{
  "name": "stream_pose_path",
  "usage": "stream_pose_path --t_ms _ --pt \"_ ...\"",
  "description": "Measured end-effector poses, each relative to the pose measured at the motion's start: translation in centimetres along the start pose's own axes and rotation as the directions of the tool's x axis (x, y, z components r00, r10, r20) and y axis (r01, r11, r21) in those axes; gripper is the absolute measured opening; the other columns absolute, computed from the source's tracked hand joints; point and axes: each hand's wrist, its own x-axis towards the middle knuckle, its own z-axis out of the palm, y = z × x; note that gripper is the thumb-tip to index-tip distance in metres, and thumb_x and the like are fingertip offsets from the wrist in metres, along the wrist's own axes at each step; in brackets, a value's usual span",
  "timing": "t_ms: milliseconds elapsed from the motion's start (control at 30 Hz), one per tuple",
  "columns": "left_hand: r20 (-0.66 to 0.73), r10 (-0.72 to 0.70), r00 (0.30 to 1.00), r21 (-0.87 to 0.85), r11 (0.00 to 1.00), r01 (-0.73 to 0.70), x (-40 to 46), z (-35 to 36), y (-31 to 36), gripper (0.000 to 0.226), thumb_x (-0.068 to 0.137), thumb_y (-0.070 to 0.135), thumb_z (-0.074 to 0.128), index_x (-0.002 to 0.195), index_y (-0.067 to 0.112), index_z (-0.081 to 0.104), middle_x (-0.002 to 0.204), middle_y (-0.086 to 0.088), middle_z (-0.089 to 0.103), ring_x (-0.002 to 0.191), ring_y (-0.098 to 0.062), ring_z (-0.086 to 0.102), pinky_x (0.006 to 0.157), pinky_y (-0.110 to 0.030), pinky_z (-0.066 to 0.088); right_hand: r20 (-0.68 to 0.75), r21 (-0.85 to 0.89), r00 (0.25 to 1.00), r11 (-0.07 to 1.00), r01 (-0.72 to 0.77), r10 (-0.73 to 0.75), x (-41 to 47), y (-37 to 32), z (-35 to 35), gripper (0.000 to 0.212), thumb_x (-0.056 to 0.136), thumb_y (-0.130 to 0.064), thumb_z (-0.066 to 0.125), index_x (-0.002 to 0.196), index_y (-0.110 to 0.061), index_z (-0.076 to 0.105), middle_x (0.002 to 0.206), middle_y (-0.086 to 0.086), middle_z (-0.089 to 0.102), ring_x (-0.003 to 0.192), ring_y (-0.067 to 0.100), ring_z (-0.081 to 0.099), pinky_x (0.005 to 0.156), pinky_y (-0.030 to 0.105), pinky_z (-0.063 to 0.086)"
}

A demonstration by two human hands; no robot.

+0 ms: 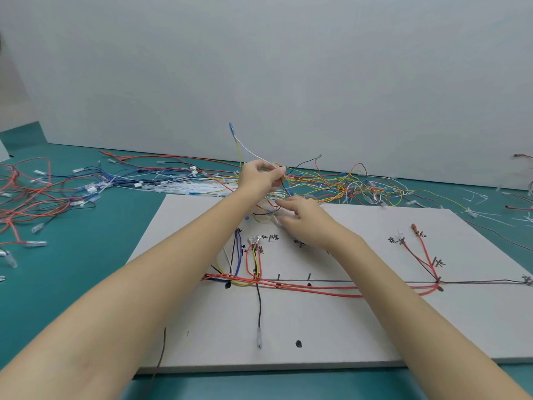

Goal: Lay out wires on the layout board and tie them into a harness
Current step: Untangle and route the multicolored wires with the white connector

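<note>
We were picking the next wire: our left hand [259, 176] pinched a small bunch of wires [317, 180], our right hand [300, 216] hovered loose-fingered, holding nothing. Next, we judged, one wire needed teasing free for the layout board [346, 327].

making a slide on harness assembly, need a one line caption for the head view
Left hand pinches loose wires above the layout board as the right hand reaches in beside it.

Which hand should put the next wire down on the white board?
Probably the right hand. It hovers open low over the layout board, while the left hand is higher up, pinching a tangle of loose wires.
</note>
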Motion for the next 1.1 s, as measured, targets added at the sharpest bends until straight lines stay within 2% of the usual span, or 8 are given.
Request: stream_pose_path --t_ms 100,233,333,433,600,767,933,1100 --pt "0.031 -0.003 0.999 -0.102 0.995 0.007 -0.6 0.1 0.9 0.005 0.090 0.005 0.066 0.090 0.006 0.061 0.084 -0.011 0.065 0.066 -0.013 0.063 0.058 -0.018 0.052 -0.009 0.164 0.999 0.986 -0.034 0.036 0.2 -0.3 -0.3 0.043 0.093 -0.019 0.048 0.136 -0.022 0.055 0.122 -0.001 0.061 0.101 0.019 0.051 0.093 0.031 0.042" --pt "0.089 0.012 0.996 -0.221 0.975 0.008 -1.6 -0.7 1.7 0.006 0.090 0.006 0.066 0.085 0.009 0.064 0.085 -0.009 0.067 0.073 -0.016 0.066 0.063 -0.019 0.054 -0.344 0.374 0.919 0.926 -0.055 0.194 0.3 0.1 -1.6 0.028 0.090 -0.008 0.049 0.109 -0.014 0.068 0.080 -0.002 0.063 0.072 0.011 0.053 0.068 0.024 0.041" --pt "0.153 0.024 0.988 -0.237 0.971 0.013 -2.3 -1.0 2.0 0.001 0.091 0.008 0.065 0.090 0.007 0.066 0.087 -0.009 0.068 0.077 -0.017 0.067 0.075 -0.023 0.056 -0.456 0.476 0.855 0.879 -0.001 0.248 0.4 0.0 -2.7 0.021 0.093 -0.010 0.052 0.108 -0.016 0.065 0.086 -0.001 0.056 0.072 0.010 0.051 0.072 0.025 0.040" --pt "0.224 0.066 0.972 -0.214 0.977 -0.017 -3.0 -1.0 2.1 0.004 0.090 0.006 0.065 0.092 0.005 0.068 0.086 -0.011 0.069 0.076 -0.014 0.069 0.075 -0.023 0.057 -0.386 0.576 0.897 0.816 0.051 0.216 0.3 -0.7 -3.5 0.027 0.097 -0.011 0.051 0.121 -0.016 0.063 0.106 0.004 0.057 0.088 0.020 0.057 0.079 0.036 0.048" --pt "0.230 0.077 0.970 -0.138 0.989 -0.046 -3.5 -1.3 2.5 0.002 0.087 0.010 0.070 0.085 0.009 0.071 0.090 -0.003 0.071 0.081 -0.009 0.067 0.078 -0.025 0.053 -0.262 0.634 0.957 0.770 0.074 0.125 0.0 -1.4 -4.0 0.024 0.097 -0.016 0.054 0.092 -0.001 0.073 0.077 0.029 0.052 0.074 0.017 0.040 0.063 0.031 0.032" --pt "0.225 0.047 0.973 -0.132 0.991 -0.017 -3.7 -2.1 2.6 0.009 0.088 0.014 0.069 0.095 0.008 0.070 0.094 -0.006 0.069 0.090 -0.015 0.065 0.079 -0.027 0.049 -0.257 0.721 0.953 0.689 0.079 0.159 -0.1 -1.6 -4.1 0.013 0.092 -0.026 0.065 0.088 -0.018 0.075 0.078 0.007 0.059 0.069 0.014 0.046 0.048 0.015 0.035" --pt "0.241 0.046 0.969 -0.140 0.990 -0.012 -3.7 -3.3 2.6 0.006 0.090 0.016 0.066 0.092 0.010 0.069 0.091 -0.006 0.071 0.089 -0.016 0.068 0.079 -0.026 0.055 -0.149 0.838 0.953 0.545 -0.020 0.263 0.1 -1.5 -4.9 0.011 0.085 -0.026 0.072 0.089 -0.016 0.077 0.080 -0.002 0.069 0.066 0.015 0.052 0.051 0.024 0.036" --pt "0.304 0.059 0.951 -0.180 0.984 -0.004 -3.9 -3.5 1.8 0.008 0.089 0.009 0.067 0.091 0.003 0.071 0.095 -0.015 0.073 0.090 -0.025 0.071 0.083 -0.026 0.057 -0.046 0.717 0.988 0.694 -0.070 0.148 0.0 -1.6 -5.2 0.015 0.087 -0.030 0.071 0.091 -0.017 0.075 0.081 -0.004 0.068 0.059 0.010 0.048 0.047 0.019 0.035"
